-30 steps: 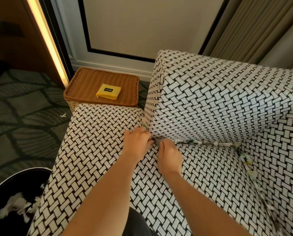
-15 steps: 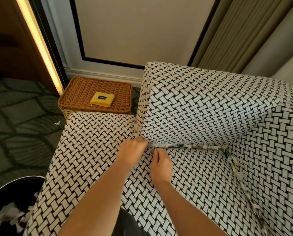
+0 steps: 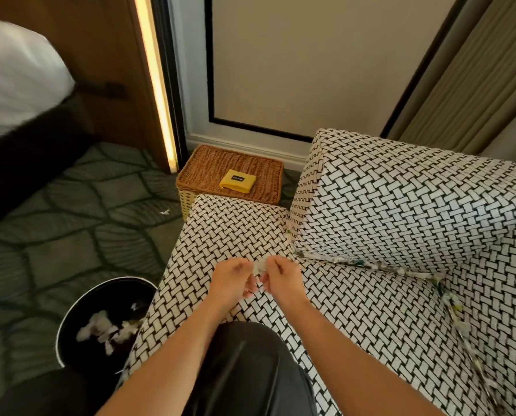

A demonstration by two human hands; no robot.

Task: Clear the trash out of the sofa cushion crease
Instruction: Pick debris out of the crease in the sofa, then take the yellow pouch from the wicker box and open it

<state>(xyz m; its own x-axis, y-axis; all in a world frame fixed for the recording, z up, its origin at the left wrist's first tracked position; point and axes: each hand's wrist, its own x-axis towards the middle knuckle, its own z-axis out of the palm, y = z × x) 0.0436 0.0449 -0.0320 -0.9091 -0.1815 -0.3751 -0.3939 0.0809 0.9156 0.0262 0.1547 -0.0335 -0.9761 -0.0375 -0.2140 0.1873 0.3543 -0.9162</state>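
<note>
The sofa (image 3: pixel 371 310) has a black-and-white woven cover. My left hand (image 3: pixel 234 279) and my right hand (image 3: pixel 282 279) are together above the seat cushion, fingers curled around a small wad of white paper scraps (image 3: pixel 259 268) held between them. More shredded paper trash (image 3: pixel 368 263) lines the crease under the back cushion and continues down the right side crease (image 3: pixel 458 313). A round black bin (image 3: pixel 100 322) stands on the floor left of the seat, with white scraps inside.
A wicker basket (image 3: pixel 217 169) with a yellow packet (image 3: pixel 235 181) on its lid stands behind the seat. One paper scrap (image 3: pixel 164 212) lies on the patterned carpet. A bed (image 3: pixel 16 85) is at the far left. My dark-clothed knee (image 3: pixel 244 361) is near the seat's front.
Both hands have left the crease at the back cushion's left end and drawn back toward me over the seat, now holding scraps. The view has swung left, showing the bin and bed.
</note>
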